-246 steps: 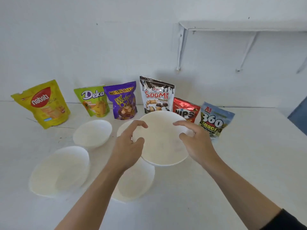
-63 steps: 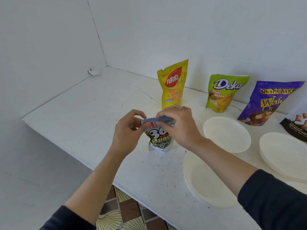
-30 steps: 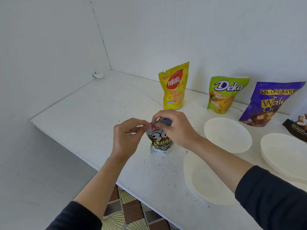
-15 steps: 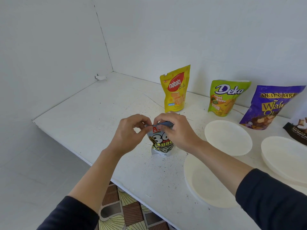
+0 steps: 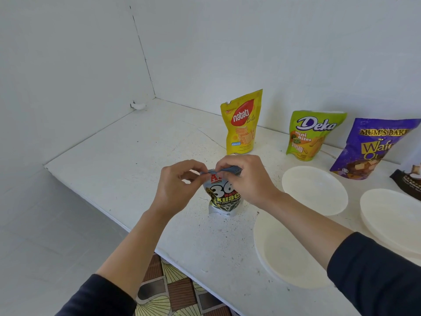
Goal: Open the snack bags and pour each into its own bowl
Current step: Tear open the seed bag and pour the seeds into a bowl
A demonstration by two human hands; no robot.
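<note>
On the counter (image 5: 136,160), just left of the nearest bowl (image 5: 284,254), we are steadying the upright seed bag (image 5: 224,197), our left hand (image 5: 176,190) and right hand (image 5: 248,181) pinching its top strip (image 5: 227,170) in curled fingers (image 5: 191,165), and judging that a slow, level tear is avoiding spills.

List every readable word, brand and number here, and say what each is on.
"nabati Bite": yellow bag.
"Deka Mini Bites DURIAN": green bag.
"MUM'S BAK", "Waf", cut off by the frame: purple bag.
"36", "KUAC", rest hidden by right hand: grey pouch.
Dark bag at the right edge: unreadable.
Small print on all bags: too small.
</note>
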